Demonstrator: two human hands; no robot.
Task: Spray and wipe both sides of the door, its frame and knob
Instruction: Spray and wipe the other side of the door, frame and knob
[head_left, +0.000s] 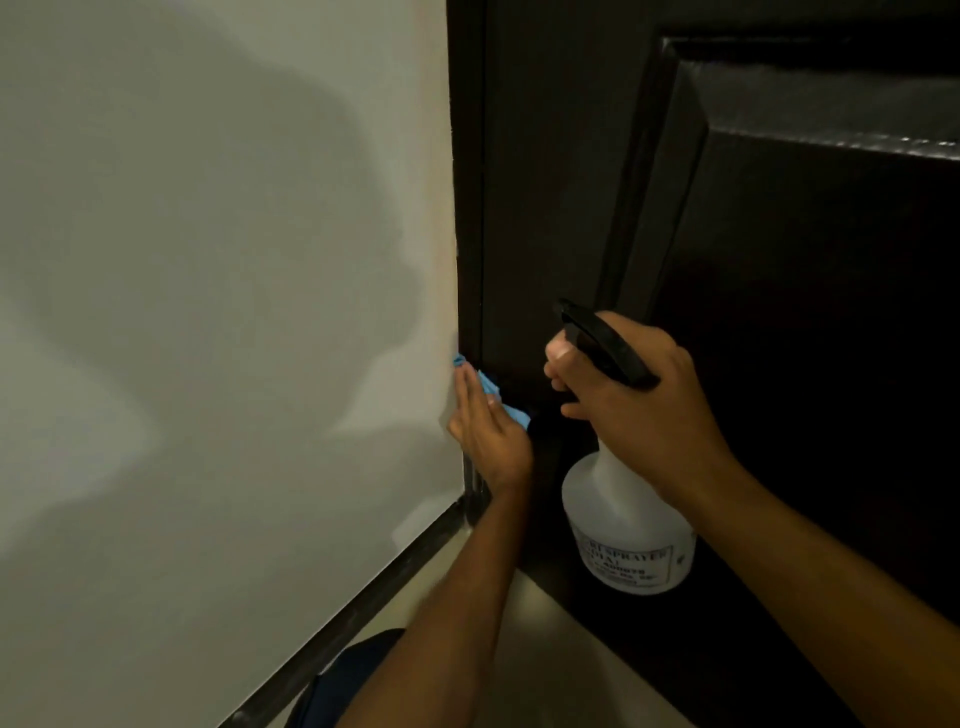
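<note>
Left hand (488, 436): flat fingers press small blue cloth (491, 395) on dark wooden door frame (470, 234), low down. Right hand (634, 395): curled round translucent spray bottle (626, 525) (1 finger on trigger). Risks: overspray marking pale wall (208, 312); cloth slipping.

an indoor doorway, likely in a home: a dark panelled door (779, 312) in a dark frame (470, 208), a plain pale wall (208, 260) left of it, dark skirting (363, 608) and smooth floor (530, 649) below.

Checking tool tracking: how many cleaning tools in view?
2. Blue cloth under the left hand, pressed on the door frame. Spray bottle gripped in the right hand before the door.
</note>
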